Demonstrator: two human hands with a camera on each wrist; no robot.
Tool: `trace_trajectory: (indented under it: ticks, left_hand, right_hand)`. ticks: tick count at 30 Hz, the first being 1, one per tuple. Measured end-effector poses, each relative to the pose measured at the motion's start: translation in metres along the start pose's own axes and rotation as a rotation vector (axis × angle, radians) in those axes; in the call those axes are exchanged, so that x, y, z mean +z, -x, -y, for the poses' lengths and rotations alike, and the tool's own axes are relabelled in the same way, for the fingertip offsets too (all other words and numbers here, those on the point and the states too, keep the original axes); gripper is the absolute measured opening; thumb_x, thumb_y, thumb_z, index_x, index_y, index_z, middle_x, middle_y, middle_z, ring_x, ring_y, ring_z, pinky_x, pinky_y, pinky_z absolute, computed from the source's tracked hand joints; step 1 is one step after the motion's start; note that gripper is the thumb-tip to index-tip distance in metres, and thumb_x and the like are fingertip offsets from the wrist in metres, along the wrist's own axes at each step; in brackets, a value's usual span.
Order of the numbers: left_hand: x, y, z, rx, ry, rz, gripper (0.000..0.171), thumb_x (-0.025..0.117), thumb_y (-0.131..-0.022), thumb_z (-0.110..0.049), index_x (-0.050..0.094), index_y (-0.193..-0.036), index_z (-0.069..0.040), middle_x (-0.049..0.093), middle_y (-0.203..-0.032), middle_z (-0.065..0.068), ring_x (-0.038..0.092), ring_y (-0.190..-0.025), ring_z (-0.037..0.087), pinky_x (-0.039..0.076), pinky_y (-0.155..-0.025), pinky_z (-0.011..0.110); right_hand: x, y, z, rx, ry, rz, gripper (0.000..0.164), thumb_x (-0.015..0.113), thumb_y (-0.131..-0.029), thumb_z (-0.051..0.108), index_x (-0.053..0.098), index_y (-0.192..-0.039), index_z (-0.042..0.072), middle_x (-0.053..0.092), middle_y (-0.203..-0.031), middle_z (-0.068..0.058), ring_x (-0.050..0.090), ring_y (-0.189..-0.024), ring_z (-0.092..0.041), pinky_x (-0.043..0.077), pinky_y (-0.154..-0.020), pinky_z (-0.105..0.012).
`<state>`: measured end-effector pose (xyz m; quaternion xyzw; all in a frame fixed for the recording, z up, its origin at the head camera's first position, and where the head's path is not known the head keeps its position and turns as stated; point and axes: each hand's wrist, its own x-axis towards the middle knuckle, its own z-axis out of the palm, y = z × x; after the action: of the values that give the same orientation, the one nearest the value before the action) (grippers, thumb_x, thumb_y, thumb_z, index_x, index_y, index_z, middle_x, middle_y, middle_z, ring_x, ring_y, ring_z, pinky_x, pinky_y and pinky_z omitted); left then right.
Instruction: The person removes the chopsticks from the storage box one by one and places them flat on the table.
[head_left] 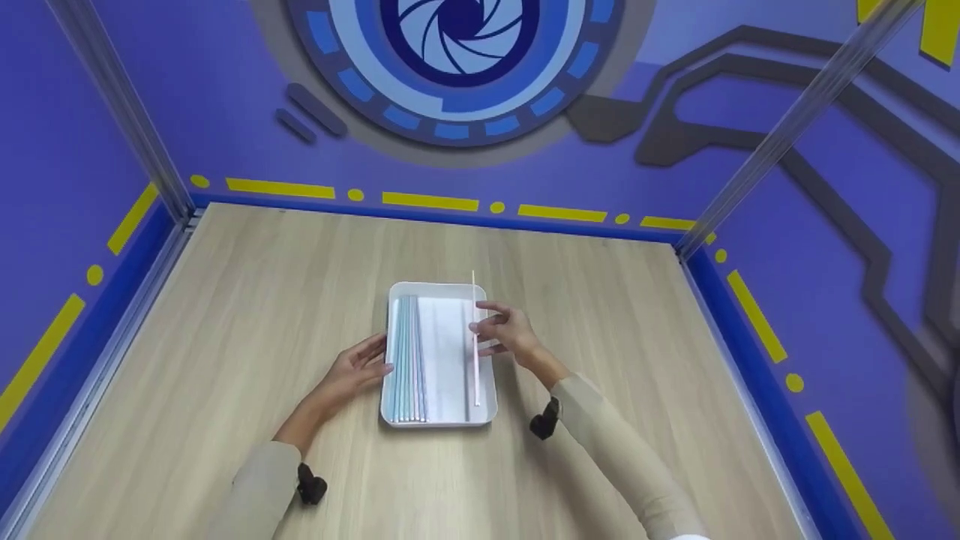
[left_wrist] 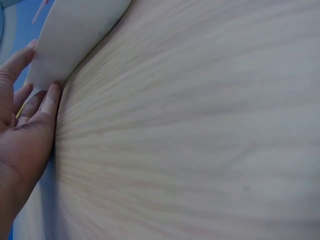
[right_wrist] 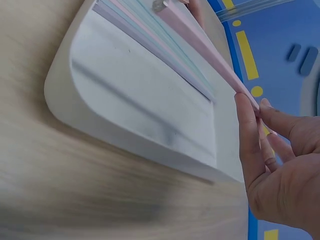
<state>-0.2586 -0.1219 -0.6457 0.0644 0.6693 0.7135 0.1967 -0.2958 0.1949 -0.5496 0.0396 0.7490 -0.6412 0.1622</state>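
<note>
A thin pink straw (head_left: pixel 475 367) is raised over the right side of a white tray (head_left: pixel 442 424). My right hand (head_left: pixel 510 334) pinches it near the middle between thumb and fingertips. The right wrist view shows the pink straw (right_wrist: pixel 200 42) slanting up from the fingertips, its blunt end towards the camera. Several pastel straws (head_left: pixel 407 360), in green, pink and lilac, lie side by side along the tray's left side. My left hand (head_left: pixel 352 371) rests against the tray's left wall with extended fingers, the thumb at the rim. In the left wrist view, its fingertips (left_wrist: pixel 53 92) touch the outer wall low down.
The tray stands on a light wood-grain table (head_left: pixel 247 300). Blue printed panels (head_left: pixel 225 112) with yellow dashes rise behind and at both sides. Metal posts (head_left: pixel 795 120) stand at the back corners. A black wrist camera (head_left: pixel 544 420) sits on each sleeve.
</note>
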Motion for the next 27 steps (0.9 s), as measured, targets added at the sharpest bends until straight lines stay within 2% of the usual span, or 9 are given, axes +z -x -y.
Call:
trace_trajectory:
  ticks: [5, 10, 17, 22, 27]
  left_hand:
    - [0.001, 0.001, 0.003, 0.011, 0.044, 0.006, 0.075, 0.07, -0.097, -0.011, 0.029, -0.16, -0.005, 0.027, -0.168, 0.018, 0.024, -0.157, 0.034, 0.042, -0.116, 0.021]
    - [0.0, 0.004, 0.006, 0.01, 0.09, 0.008, 0.076, 0.07, -0.097, -0.009, 0.028, -0.16, -0.003, 0.026, -0.168, 0.02, 0.024, -0.157, 0.035, 0.046, -0.112, 0.019]
    - [0.0, 0.004, 0.003, 0.001, 0.063, -0.002, 0.078, 0.072, -0.096, -0.014, 0.03, -0.16, -0.004, 0.028, -0.168, 0.018, 0.026, -0.157, 0.034, 0.046, -0.111, 0.017]
    - [0.001, 0.002, 0.0, 0.008, 0.046, 0.015, 0.077, 0.071, -0.097, -0.014, 0.028, -0.16, -0.004, 0.026, -0.169, 0.018, 0.025, -0.157, 0.034, 0.045, -0.112, 0.015]
    - [0.0, 0.002, -0.002, 0.004, 0.029, 0.002, 0.076, 0.071, -0.096, -0.014, 0.03, -0.16, -0.004, 0.027, -0.168, 0.018, 0.025, -0.157, 0.035, 0.043, -0.113, 0.016]
  right_hand:
    - [-0.015, 0.004, -0.003, 0.013, 0.012, -0.024, 0.058, 0.075, -0.09, 0.003, 0.054, -0.144, 0.0, 0.073, -0.089, -0.01, 0.073, -0.073, -0.017, 0.067, -0.068, -0.04]
    - [-0.027, 0.007, -0.006, 0.036, 0.024, -0.045, 0.057, 0.076, -0.09, 0.003, 0.055, -0.143, 0.001, 0.075, -0.09, -0.009, 0.074, -0.072, -0.016, 0.067, -0.065, -0.036]
    - [-0.045, 0.011, -0.013, 0.069, 0.013, -0.09, 0.056, 0.072, -0.091, -0.001, 0.055, -0.144, 0.001, 0.074, -0.088, -0.008, 0.072, -0.069, -0.014, 0.067, -0.065, -0.036]
    - [-0.053, 0.01, -0.02, 0.086, 0.041, -0.111, 0.054, 0.071, -0.091, -0.002, 0.056, -0.143, 0.0, 0.075, -0.09, -0.012, 0.072, -0.067, -0.014, 0.067, -0.064, -0.035]
    - [-0.054, 0.011, -0.026, 0.088, 0.096, -0.092, 0.054, 0.072, -0.091, -0.002, 0.055, -0.143, -0.001, 0.076, -0.094, -0.02, 0.071, -0.067, -0.013, 0.067, -0.062, -0.032]
